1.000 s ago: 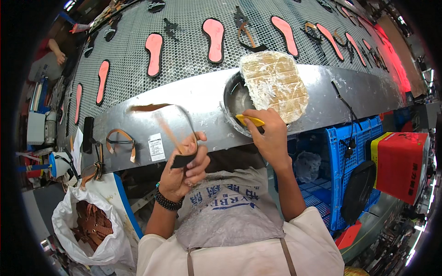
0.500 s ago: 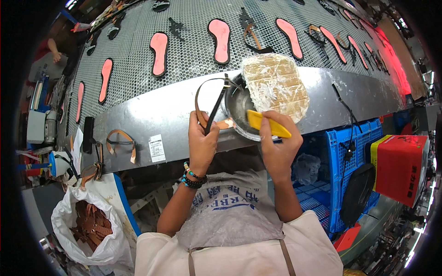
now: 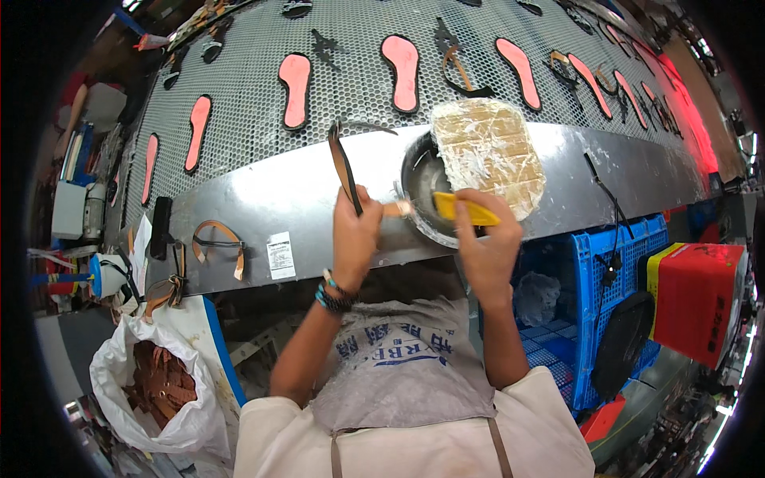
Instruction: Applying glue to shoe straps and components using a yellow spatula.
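Note:
My left hand [image 3: 356, 239] is closed around a brown and black leather strap [image 3: 343, 163], which rises from my fingers. The strap's pale short end [image 3: 396, 209] sticks out to the right, by the rim of a round pot [image 3: 408, 179]. A flat yellow tool [image 3: 470, 209] is pinched in my right hand [image 3: 488, 239], above the pot's near right part. What its lower end touches is hard to make out. A taped cardboard piece [image 3: 498, 155], smeared with white residue, covers the pot's right side.
Pink insoles with black edges [image 3: 400, 73] and several straps lie on the mesh conveyor [image 3: 351, 88] beyond the metal ledge [image 3: 239, 187]. A brown strap [image 3: 219, 239] and white label [image 3: 280, 255] rest at left. Below are a white sack [image 3: 111, 382] and blue crate [image 3: 586, 311].
The strap in my left hand has turned; its wide loop now appears narrow. My right hand has stayed over the pot with the yellow tool. The whole view has shifted slightly.

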`<state>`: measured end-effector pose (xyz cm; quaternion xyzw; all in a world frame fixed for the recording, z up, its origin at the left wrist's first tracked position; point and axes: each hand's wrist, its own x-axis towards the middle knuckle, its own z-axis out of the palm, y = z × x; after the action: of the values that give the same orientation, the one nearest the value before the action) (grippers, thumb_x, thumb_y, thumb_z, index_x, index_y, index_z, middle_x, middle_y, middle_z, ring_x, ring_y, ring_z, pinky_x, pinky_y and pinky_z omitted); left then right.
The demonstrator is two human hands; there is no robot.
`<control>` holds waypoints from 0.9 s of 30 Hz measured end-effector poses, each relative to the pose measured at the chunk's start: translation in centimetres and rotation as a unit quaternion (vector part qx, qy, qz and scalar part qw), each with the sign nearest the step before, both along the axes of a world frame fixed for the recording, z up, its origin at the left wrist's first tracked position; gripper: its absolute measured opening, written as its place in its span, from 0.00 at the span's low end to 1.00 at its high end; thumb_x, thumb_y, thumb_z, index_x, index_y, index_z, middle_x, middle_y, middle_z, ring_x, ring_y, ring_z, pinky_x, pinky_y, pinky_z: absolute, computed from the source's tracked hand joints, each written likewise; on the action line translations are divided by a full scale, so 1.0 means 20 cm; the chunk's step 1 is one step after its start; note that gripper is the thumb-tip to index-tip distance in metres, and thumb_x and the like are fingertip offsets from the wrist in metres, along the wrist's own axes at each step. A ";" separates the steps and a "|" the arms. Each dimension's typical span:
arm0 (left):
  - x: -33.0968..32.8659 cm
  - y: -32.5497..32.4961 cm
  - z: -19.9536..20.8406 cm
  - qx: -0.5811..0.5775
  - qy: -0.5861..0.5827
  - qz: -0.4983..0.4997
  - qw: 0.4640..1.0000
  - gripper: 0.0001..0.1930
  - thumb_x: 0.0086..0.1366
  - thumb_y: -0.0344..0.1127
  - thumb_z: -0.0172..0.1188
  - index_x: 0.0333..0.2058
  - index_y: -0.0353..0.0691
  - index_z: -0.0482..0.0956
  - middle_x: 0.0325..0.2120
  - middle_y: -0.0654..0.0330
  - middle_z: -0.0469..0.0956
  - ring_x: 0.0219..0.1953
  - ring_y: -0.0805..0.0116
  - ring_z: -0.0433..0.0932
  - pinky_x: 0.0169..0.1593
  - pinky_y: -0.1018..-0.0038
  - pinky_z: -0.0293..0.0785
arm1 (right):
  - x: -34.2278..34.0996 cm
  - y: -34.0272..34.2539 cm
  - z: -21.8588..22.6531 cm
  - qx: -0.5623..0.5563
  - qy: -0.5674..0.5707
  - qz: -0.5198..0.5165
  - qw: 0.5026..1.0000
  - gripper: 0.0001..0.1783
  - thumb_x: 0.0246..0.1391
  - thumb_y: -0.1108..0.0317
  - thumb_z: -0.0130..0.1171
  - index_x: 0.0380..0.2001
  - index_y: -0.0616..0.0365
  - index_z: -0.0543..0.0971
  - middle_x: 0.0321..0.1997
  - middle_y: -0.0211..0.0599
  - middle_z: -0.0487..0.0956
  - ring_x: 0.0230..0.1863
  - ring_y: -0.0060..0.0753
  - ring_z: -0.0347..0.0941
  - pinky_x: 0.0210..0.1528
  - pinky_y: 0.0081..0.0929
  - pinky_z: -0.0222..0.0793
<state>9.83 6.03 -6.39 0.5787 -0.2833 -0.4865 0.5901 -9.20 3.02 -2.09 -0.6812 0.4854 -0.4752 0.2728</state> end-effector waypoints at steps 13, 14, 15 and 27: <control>0.53 -0.83 -0.13 0.149 0.033 -0.046 0.987 0.15 0.64 0.41 0.60 0.44 0.40 0.72 0.21 0.70 0.64 0.18 0.80 0.58 0.18 0.82 0.53 | -0.10 0.08 0.11 0.080 -0.055 -0.085 0.992 0.07 0.56 0.77 0.64 0.38 0.65 0.84 0.38 0.41 0.84 0.37 0.28 0.79 0.41 0.24 0.73; 0.52 -0.73 -0.08 0.141 -0.027 -0.048 0.988 0.17 0.64 0.40 0.60 0.48 0.38 0.72 0.21 0.70 0.65 0.19 0.81 0.60 0.19 0.81 0.56 | -0.09 0.09 0.12 0.112 -0.048 -0.080 0.989 0.07 0.56 0.77 0.64 0.38 0.65 0.84 0.38 0.40 0.84 0.38 0.27 0.79 0.41 0.23 0.73; 0.50 -0.60 -0.04 0.098 -0.104 -0.019 0.990 0.16 0.64 0.37 0.58 0.49 0.37 0.73 0.21 0.70 0.66 0.20 0.81 0.62 0.21 0.80 0.59 | -0.10 0.09 0.12 0.117 -0.051 -0.067 0.990 0.07 0.56 0.77 0.64 0.38 0.65 0.84 0.38 0.40 0.84 0.38 0.27 0.79 0.41 0.23 0.73; 1.17 0.54 0.24 0.035 -0.750 -0.198 0.630 0.20 0.50 0.17 0.57 0.42 0.43 0.80 0.52 0.56 0.77 0.54 0.51 0.74 0.55 0.61 0.72 | -0.02 0.05 0.11 0.076 -0.073 0.022 0.994 0.06 0.60 0.77 0.60 0.40 0.66 0.83 0.41 0.37 0.82 0.43 0.25 0.77 0.49 0.25 0.72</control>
<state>33.14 16.78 -1.55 0.6939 -0.7188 0.0007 0.0428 -9.67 4.04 0.13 -0.6323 0.4838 -0.4796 0.3689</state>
